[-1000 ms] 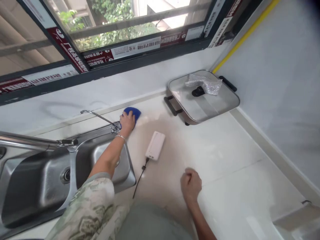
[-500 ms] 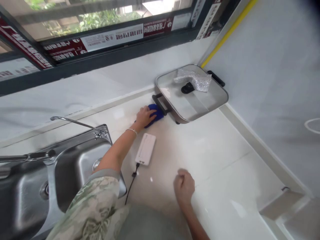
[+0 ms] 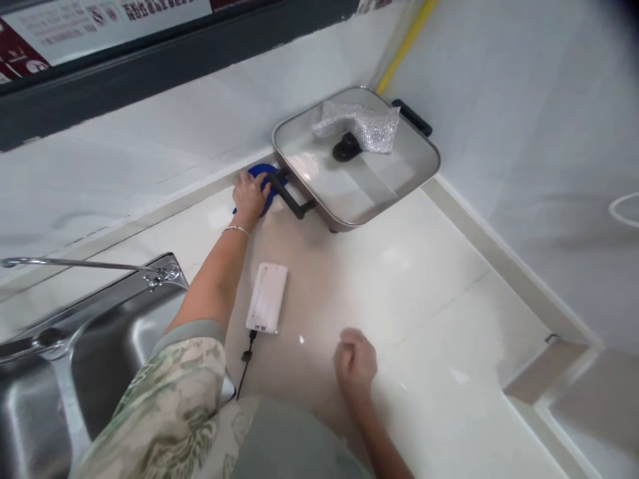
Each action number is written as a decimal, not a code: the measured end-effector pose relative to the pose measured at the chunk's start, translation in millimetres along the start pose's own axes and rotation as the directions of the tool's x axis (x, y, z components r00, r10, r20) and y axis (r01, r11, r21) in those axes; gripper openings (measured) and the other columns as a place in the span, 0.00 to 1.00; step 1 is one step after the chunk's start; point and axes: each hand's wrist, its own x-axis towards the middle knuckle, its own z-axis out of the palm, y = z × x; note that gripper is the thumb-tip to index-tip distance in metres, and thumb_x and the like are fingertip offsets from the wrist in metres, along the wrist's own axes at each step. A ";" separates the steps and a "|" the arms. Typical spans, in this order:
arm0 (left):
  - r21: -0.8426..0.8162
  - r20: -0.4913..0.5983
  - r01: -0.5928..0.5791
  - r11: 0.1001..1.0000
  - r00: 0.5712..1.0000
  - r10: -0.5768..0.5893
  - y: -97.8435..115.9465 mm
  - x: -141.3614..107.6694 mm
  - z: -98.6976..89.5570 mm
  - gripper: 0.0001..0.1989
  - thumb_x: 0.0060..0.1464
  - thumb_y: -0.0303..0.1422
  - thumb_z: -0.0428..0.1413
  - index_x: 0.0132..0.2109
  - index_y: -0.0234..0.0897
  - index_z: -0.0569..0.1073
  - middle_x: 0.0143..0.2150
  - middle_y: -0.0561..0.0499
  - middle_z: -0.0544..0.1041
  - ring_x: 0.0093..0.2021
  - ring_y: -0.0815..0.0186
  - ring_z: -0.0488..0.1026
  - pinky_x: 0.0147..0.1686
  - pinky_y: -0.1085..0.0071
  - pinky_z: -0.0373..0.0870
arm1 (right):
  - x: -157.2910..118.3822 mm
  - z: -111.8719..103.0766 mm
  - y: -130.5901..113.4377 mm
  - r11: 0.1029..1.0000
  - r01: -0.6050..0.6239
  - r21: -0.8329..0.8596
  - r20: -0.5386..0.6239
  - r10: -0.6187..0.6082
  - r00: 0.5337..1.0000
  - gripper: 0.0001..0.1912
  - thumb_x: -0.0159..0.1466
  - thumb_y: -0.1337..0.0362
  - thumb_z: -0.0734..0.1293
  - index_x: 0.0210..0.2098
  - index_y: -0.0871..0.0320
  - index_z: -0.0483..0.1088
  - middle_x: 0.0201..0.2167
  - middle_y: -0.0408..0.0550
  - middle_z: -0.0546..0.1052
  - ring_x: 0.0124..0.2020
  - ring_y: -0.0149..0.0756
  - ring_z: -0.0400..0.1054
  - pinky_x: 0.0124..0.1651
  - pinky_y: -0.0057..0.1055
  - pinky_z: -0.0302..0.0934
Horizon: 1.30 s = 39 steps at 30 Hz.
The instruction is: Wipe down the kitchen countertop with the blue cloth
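Note:
A blue cloth [image 3: 261,171] lies on the white counter [image 3: 414,293] against the back ledge, partly under the pan's near handle. My left hand [image 3: 249,194] presses on it from the left, fingers curved over its surface. Over the counter's middle, my right hand [image 3: 356,362] is curled into a loose fist, and nothing shows in it. Between my arms rests a white power bank [image 3: 267,297] with a black cable [image 3: 246,356] plugged into its lower end.
A large square pan with a glass lid [image 3: 374,176] stands in the back corner, bubble wrap [image 3: 379,130] on top. At left is a steel sink [image 3: 110,346] with a faucet [image 3: 84,263]. A yellow pole [image 3: 407,46] leans behind the pan.
The view has tilted down and shifted. My left hand has moved back with the blue cloth, towards the wall ledge. My right hand keeps its curled shape.

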 end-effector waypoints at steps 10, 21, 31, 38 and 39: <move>0.119 0.245 -0.035 0.992 0.969 0.005 70.1 -61.4 -8.6 0.24 0.62 0.41 0.51 0.61 0.37 0.72 0.60 0.32 0.66 0.53 0.42 0.69 0.50 0.49 0.69 | -1.3 5.2 0.1 0.996 -0.084 -0.020 0.017 0.084 0.996 0.12 0.64 0.74 0.56 0.40 0.56 0.69 0.37 0.48 0.75 0.37 0.38 0.67 0.43 0.34 0.58; 0.149 0.333 -0.068 0.987 0.943 0.015 151.0 -165.7 -13.4 0.23 0.68 0.40 0.43 0.60 0.32 0.71 0.55 0.31 0.70 0.51 0.49 0.75 0.48 0.57 0.72 | -0.9 14.0 4.4 0.997 -0.060 -0.037 -0.042 0.058 0.997 0.10 0.63 0.73 0.57 0.36 0.57 0.68 0.32 0.48 0.73 0.36 0.39 0.65 0.43 0.35 0.59; -0.035 0.415 -0.355 0.934 0.845 0.337 193.8 -301.5 -4.4 0.22 0.66 0.41 0.49 0.63 0.42 0.70 0.56 0.37 0.69 0.50 0.53 0.73 0.48 0.60 0.71 | -11.5 -1.9 9.0 0.919 -0.290 0.266 -0.202 0.347 0.916 0.12 0.61 0.64 0.57 0.26 0.54 0.69 0.25 0.45 0.76 0.28 0.36 0.69 0.36 0.31 0.63; -0.137 0.426 -0.515 0.847 0.741 0.519 158.2 -390.4 -19.1 0.21 0.64 0.41 0.52 0.61 0.45 0.71 0.54 0.39 0.69 0.50 0.53 0.69 0.47 0.58 0.72 | -80.3 -55.7 23.9 0.745 -0.430 0.511 -0.199 0.589 0.783 0.12 0.60 0.55 0.63 0.28 0.56 0.71 0.27 0.46 0.78 0.30 0.37 0.71 0.36 0.31 0.65; -0.149 0.429 -0.542 0.827 0.718 0.548 152.2 -405.5 -19.2 0.22 0.63 0.41 0.52 0.62 0.46 0.70 0.54 0.39 0.68 0.50 0.52 0.69 0.46 0.58 0.72 | -93.4 -62.9 27.6 0.712 -0.452 0.537 -0.172 0.617 0.768 0.13 0.60 0.54 0.63 0.29 0.56 0.71 0.27 0.47 0.78 0.30 0.38 0.72 0.36 0.32 0.65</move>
